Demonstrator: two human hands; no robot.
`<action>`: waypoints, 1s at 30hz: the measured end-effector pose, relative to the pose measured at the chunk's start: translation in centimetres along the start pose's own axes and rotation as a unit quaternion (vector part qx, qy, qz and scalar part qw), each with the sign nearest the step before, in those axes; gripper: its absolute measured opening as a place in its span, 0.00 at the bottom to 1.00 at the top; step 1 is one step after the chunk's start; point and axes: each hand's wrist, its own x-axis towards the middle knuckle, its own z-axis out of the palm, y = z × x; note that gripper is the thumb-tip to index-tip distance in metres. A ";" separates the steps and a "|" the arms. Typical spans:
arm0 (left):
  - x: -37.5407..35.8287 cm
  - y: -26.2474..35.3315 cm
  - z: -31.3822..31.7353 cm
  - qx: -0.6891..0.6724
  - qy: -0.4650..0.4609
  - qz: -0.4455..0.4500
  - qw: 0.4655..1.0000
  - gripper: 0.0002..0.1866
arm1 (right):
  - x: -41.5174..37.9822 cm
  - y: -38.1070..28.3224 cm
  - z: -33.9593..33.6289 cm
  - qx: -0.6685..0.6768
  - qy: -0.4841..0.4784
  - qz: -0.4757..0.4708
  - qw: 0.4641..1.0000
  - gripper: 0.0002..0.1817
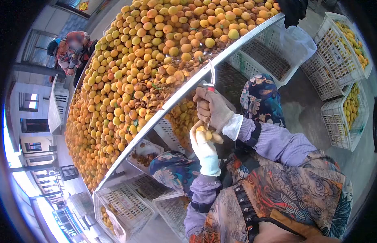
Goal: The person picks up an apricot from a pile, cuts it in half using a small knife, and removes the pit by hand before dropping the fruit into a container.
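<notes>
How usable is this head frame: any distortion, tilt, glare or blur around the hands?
Head view: strong fisheye with black corners, horizon tilted; table rim bows. Daylight is even, blown out at the lower left edge. Both gloved hands, right hand and left hand, are sharp; the apricots stay distinct.

My one view comes from the head camera, fisheye and strongly tilted, looking forward and down, close over my hands at the counter (184, 91) edge; crates beyond.
</notes>
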 end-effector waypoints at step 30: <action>-0.4 0.1 -0.5 -0.101 -0.013 -0.182 0.978 0.27 | -3.6 -1.5 2.4 -0.366 -0.198 -0.084 0.905 0.07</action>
